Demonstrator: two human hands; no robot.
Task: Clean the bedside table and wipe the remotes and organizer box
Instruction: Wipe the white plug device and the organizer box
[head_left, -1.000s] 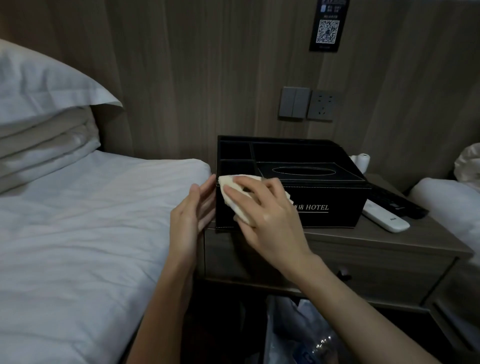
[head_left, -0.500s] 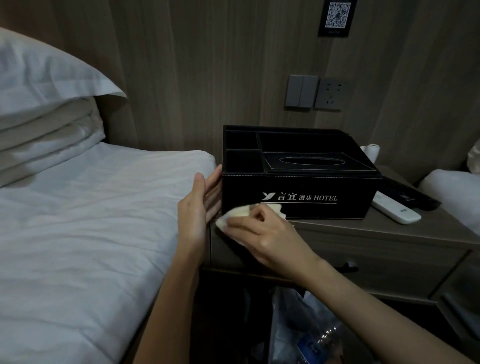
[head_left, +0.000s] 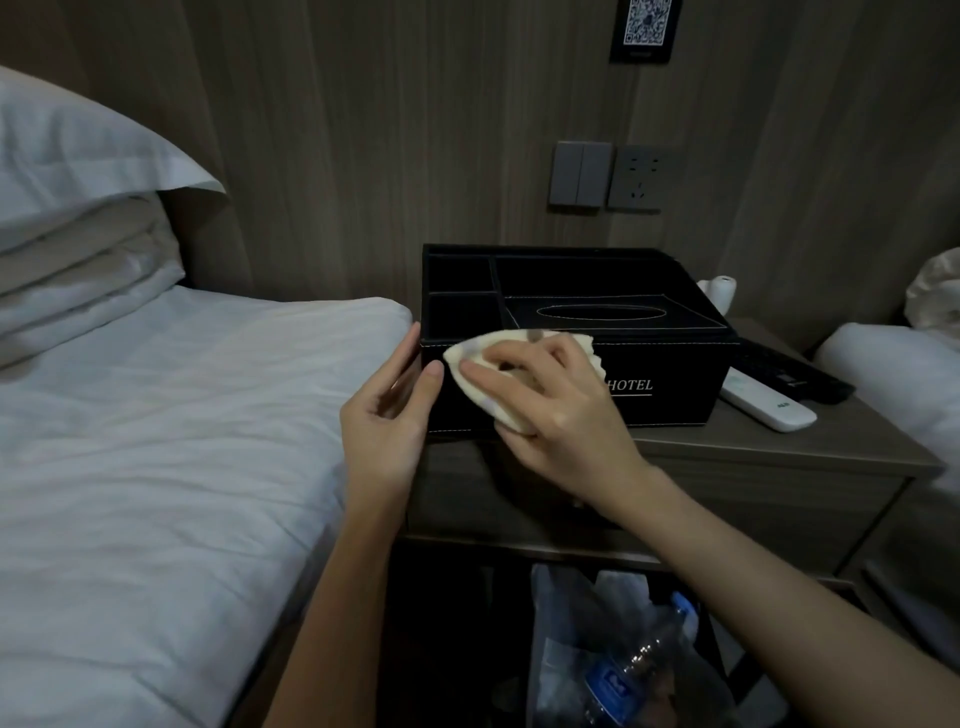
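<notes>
On the left lies the white bed (head_left: 156, 467), its mattress edge just beside the black organizer box (head_left: 675, 384), which stands on the wooden bedside table (head_left: 779, 457) against the wall. The left hand (head_left: 384, 415) steadies that box: its fingers lie straight and together against the left side wall, and the thumb rests on the front corner, much as it did a moment ago. The change is in the pale cloth (head_left: 460, 361). Half a second ago it was down at the lower left corner of the front face; now it is up at the top edge of that face, covering the start of the printed hotel lettering. The right hand (head_left: 550, 410) presses it there with bent fingers curled over the bunched fabric, the thumb tucked under its lower edge. I take this as up-and-down rubbing of the front panel, so the box is being wiped but is likely not finished; its open compartments and tissue-slot lid look untouched by the cloth. Further right, a black remote (head_left: 795, 376) and a white remote (head_left: 769, 408) lie side by side on the table, just beside the box, apparently waiting for their turn.
</notes>
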